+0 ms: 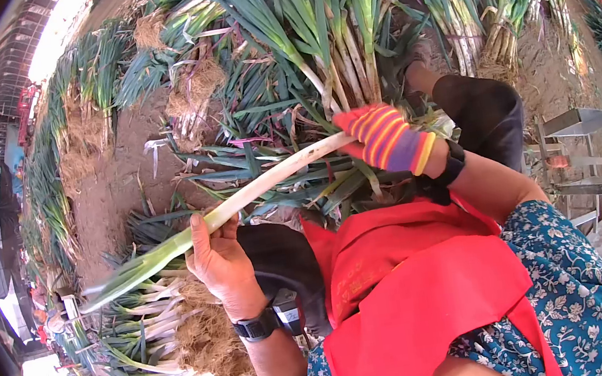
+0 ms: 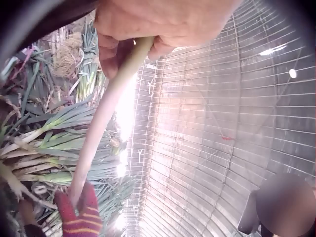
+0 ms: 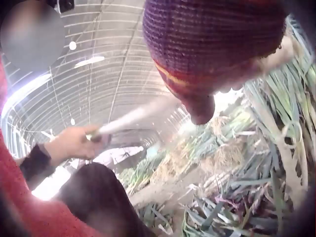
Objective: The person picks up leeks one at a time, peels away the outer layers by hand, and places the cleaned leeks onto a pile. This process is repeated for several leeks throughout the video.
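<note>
One long leek [image 1: 263,185] is stretched between the two hands, its white stem toward the right and its green leaves past the left hand. The bare left hand [image 1: 223,263] pinches it where white turns to green, thumb on top; the left wrist view shows that hand [image 2: 163,24] from close by. A striped knit glove covers the right hand [image 1: 389,138], which grips the stem's white end. In the right wrist view the gloved hand [image 3: 212,49] hides part of the stem [image 3: 138,114].
Standing leeks [image 1: 351,52] lean in a bunch just beyond the right hand. Loose green leaves lie on the soil between the knees. A pile of rooted leeks [image 1: 207,337] is at the lower left, more bundles [image 1: 97,85] stand behind, and a metal stand [image 1: 577,122] is at the right.
</note>
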The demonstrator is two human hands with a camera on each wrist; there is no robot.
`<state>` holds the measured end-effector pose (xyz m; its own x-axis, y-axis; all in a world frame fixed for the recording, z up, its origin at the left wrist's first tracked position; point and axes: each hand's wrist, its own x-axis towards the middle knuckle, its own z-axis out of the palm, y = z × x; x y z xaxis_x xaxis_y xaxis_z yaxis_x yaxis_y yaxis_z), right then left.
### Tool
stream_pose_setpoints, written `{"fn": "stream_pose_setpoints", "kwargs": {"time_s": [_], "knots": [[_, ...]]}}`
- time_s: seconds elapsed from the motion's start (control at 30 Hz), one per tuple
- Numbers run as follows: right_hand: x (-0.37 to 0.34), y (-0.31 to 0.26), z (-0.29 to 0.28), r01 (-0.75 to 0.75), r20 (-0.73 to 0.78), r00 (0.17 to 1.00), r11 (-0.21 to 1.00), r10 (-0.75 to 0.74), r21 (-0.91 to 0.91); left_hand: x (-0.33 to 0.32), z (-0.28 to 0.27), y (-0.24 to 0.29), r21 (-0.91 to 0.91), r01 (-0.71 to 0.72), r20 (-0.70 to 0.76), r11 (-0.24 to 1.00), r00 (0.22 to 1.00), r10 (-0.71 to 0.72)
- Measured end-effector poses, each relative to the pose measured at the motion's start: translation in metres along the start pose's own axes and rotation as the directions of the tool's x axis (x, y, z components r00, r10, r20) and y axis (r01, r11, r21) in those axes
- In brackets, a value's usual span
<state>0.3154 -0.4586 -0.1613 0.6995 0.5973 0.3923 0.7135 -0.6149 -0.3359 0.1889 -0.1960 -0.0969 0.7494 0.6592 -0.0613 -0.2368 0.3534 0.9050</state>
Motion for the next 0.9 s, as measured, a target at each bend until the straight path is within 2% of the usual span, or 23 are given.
{"fn": "stream_pose_setpoints", "kwargs": {"time_s": [0.03,0.1,0.13,0.17,0.23,0.3,0.37,0.4,0.43,0.5,0.53,0.57,0.63,0.67,0.73,0.77,0.83,0.87,0.9], "knots": [[-0.005,0.006,0.006,0.006,0.005,1.0,1.0,-0.006,0.002,-0.002,0.002,0.005,0.013,-0.047,0.094,0.999,0.995,0.045],[0.002,-0.012,-0.013,-0.16,0.334,0.942,0.92,0.033,0.359,-0.007,0.008,0.009,0.013,-0.055,0.108,0.998,0.993,0.053],[0.004,-0.014,-0.018,-0.196,0.431,0.902,0.879,-0.012,0.435,-0.009,0.009,0.008,0.043,-0.037,0.225,0.998,0.974,0.027],[0.007,-0.016,-0.021,-0.195,0.431,0.902,0.876,-0.016,0.441,-0.009,0.01,0.008,0.069,-0.024,0.344,0.997,0.939,-0.002],[0.01,-0.015,-0.028,-0.272,0.552,0.827,0.787,-0.103,0.554,-0.007,0.006,0.003,0.069,-0.048,0.318,0.996,0.948,0.024],[0.007,-0.015,-0.026,-0.283,0.53,0.844,0.766,-0.089,0.578,-0.005,0.005,-0.001,0.081,-0.061,0.237,0.995,0.971,0.04],[0.005,-0.02,-0.024,-0.181,0.401,0.913,0.8,-0.081,0.572,-0.002,-0.002,-0.008,0.085,-0.042,0.189,0.996,0.982,0.026],[0.001,-0.019,-0.01,-0.011,0.231,0.965,0.865,-0.122,0.501,0.001,-0.006,-0.01,0.091,-0.031,0.141,0.995,0.99,0.018],[-0.005,-0.016,-0.006,0.003,0.226,0.965,0.861,-0.137,0.509,0.001,-0.006,-0.01,0.094,-0.044,0.133,0.995,0.991,0.031],[-0.015,-0.014,-0.002,0.205,0.036,0.972,0.915,-0.231,0.348,-0.002,-0.004,-0.012,0.07,-0.044,0.151,0.997,0.988,0.033],[-0.02,-0.009,0.006,0.209,0.063,0.972,0.955,-0.227,0.209,0.001,-0.01,-0.015,0.044,-0.054,0.194,0.998,0.98,0.045],[-0.027,0.007,0.025,0.223,0.021,0.969,0.905,-0.248,0.362,-0.002,-0.005,-0.006,-0.049,-0.027,0.191,0.998,0.981,0.036],[-0.029,0.007,0.016,-0.025,0.137,0.987,0.752,-0.088,0.659,0.004,-0.007,0.007,-0.188,-0.005,0.142,0.982,0.989,0.032],[-0.03,0.008,0.015,-0.016,0.134,0.986,0.752,-0.096,0.659,0.008,-0.014,0.01,-0.202,0.02,0.142,0.979,0.99,0.009],[-0.036,0.01,0.011,-0.151,0.339,0.939,0.823,-0.053,0.547,0.009,-0.017,0.008,-0.152,0.011,0.121,0.988,0.993,0.008],[-0.032,0.004,0.011,-0.153,0.338,0.94,0.825,-0.048,0.545,0.009,-0.017,0.006,-0.094,0.007,0.102,0.996,0.995,0.003],[-0.015,-0.023,0.012,0.163,0.172,0.962,0.949,-0.214,0.268,0.008,-0.012,0.0,-0.086,0.023,0.085,0.996,0.996,-0.015],[-0.007,-0.036,0.012,0.328,0.097,0.939,0.944,-0.33,0.034,0.006,-0.007,-0.004,-0.073,0.043,0.12,0.996,0.992,-0.034],[0.0,-0.046,0.013,0.395,0.075,0.918,0.914,-0.389,-0.094,0.004,-0.001,-0.007,-0.059,0.061,0.156,0.996,0.986,-0.051]]}}
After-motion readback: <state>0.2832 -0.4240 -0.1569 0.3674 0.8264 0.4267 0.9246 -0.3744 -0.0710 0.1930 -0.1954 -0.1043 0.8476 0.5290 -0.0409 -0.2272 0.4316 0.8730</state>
